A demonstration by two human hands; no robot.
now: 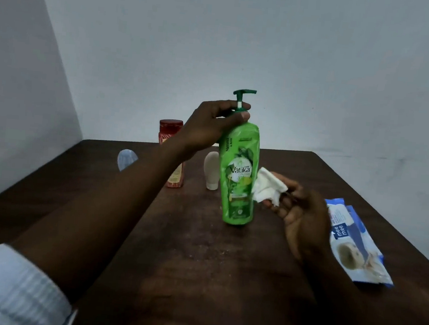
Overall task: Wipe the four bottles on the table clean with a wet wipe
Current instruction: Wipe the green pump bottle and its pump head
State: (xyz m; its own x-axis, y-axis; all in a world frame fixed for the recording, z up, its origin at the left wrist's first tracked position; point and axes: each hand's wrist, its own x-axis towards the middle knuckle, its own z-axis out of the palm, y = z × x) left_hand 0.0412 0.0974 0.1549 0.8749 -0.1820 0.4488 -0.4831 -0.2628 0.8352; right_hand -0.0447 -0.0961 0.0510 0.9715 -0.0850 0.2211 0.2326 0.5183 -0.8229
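A tall green pump bottle (239, 180) stands upright in the middle of the dark wooden table (199, 264). My left hand (211, 125) grips its neck just under the green pump. My right hand (299, 216) holds a crumpled white wet wipe (268, 187) against the bottle's right side. Behind my left forearm stands a red bottle (171, 130) with a red cap, partly hidden. A small white bottle (211, 171) stands cap-down just left of the green one. A pale bluish translucent bottle (126, 158) sits further left.
A blue and white pack of wet wipes (354, 242) lies flat on the table to the right of my right hand. Grey walls rise behind the table and on the left. The table's right edge runs close to the pack.
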